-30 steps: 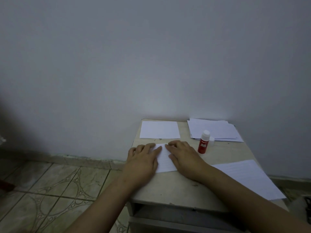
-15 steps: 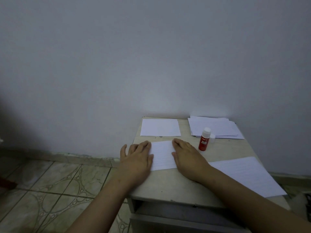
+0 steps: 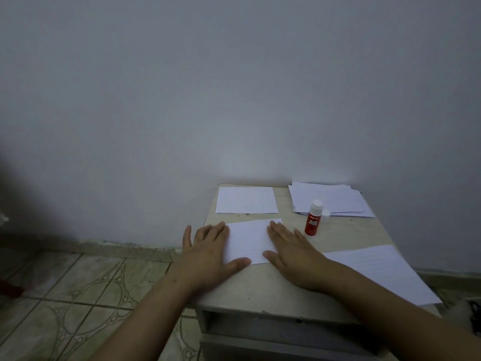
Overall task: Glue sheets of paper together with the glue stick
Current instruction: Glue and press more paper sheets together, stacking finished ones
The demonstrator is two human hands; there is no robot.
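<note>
As hands slide outward from centre, left hand (image 3: 208,252) and right hand (image 3: 291,252) lie flat, apart, pressing glued sheets (image 3: 248,241) on small table (image 3: 260,290); bond likely smoothed. Glue stick (image 3: 313,218) upright just beside.

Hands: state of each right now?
Left hand: open, fingers flat, pressing the left edge of the lined sheet.
Right hand: open, flat on the sheet's right edge.

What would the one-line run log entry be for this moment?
step: pressing | left hand: flat on lined sheet | right hand: flat on sheet | glue stick: upright, untouched
</note>
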